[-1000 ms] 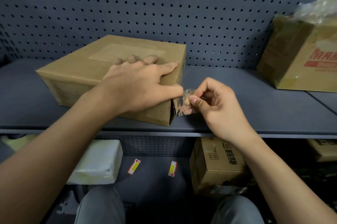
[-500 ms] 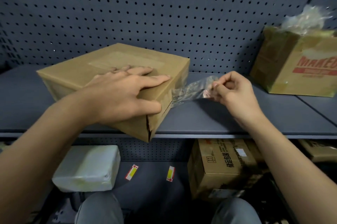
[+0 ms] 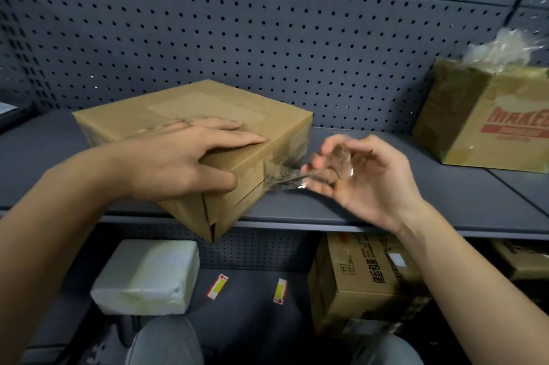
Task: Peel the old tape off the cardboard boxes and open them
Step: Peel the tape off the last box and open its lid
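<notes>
Tape (image 3: 282, 179) reaches curled right hand (image 3: 365, 174); flat left hand (image 3: 178, 165) presses box (image 3: 276, 118).

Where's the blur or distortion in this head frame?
Head view: right hand and peeled tape are motion-smeared, so its grip is unreadable; left hand fingers faintly ghosted; cardboard box sharp; pegboard rows bow from the wide-angle lens; light is dim, one glint on the tape.

Right hand (image 3: 356, 174) motion-blurred, grip on tape (image 3: 282, 177) unclear; printed box (image 3: 481, 127) cropped right.
</notes>
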